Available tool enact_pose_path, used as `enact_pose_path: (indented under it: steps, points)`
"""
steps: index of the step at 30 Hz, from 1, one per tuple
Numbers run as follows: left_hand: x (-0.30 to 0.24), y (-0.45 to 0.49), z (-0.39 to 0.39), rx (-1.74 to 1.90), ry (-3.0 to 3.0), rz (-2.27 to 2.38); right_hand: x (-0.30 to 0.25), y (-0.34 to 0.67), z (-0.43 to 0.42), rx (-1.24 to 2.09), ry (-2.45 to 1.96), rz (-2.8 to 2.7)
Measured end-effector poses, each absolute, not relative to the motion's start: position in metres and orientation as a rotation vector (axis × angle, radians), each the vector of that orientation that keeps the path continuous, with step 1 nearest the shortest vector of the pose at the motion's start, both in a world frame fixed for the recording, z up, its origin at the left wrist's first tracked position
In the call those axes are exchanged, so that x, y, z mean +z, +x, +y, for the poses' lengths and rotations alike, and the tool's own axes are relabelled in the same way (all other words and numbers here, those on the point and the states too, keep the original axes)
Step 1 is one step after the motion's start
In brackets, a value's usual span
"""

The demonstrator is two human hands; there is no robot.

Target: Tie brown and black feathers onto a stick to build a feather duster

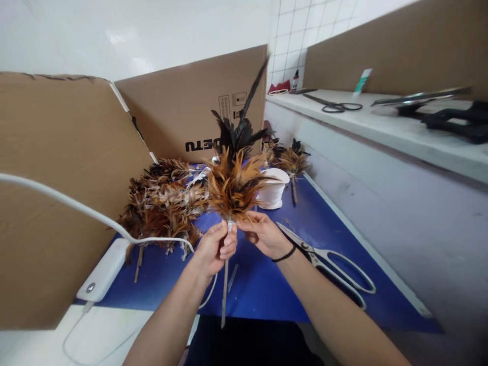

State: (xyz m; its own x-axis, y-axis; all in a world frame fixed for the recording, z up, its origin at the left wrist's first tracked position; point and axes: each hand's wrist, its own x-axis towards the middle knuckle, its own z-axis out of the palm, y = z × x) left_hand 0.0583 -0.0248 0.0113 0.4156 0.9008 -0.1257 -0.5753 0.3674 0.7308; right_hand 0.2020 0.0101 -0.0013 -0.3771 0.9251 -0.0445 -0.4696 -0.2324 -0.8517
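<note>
A feather bundle with orange-brown plumes and long black feathers at its top stands upright before me on a thin stick. My left hand is closed around the stick just below the plumes, where a bit of white wrapping shows. From the other side my right hand touches the base of the plumes, its fingers pinched; whatever lies between them is hidden. Just behind the bundle is a spool of white ribbon. Large scissors lie beside my right wrist.
Loose feather bunches pile up at left, with another bundle at back right. A white power bank with cables sits at the blue mat's left edge. Cardboard stands behind. Black scissors rest on the right ledge.
</note>
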Motion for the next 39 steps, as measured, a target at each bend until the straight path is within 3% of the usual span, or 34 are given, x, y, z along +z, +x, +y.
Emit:
enact_pose_path:
  steps: [9,16,26,39]
  points:
    - [0.005,0.064,-0.033,0.979,0.516,0.42,-0.004,0.203,0.005,1.861,-0.697,-1.018]
    - [0.004,0.059,-0.033,0.875,0.52,0.551,-0.001,0.204,0.005,1.81,-0.694,-1.114]
    - [-0.002,0.073,-0.04,1.255,0.63,0.834,-0.005,0.195,0.004,1.744,-0.75,-1.127]
    - [0.004,0.071,-0.04,1.172,0.63,0.83,-0.008,0.195,0.005,1.495,-0.742,-1.243]
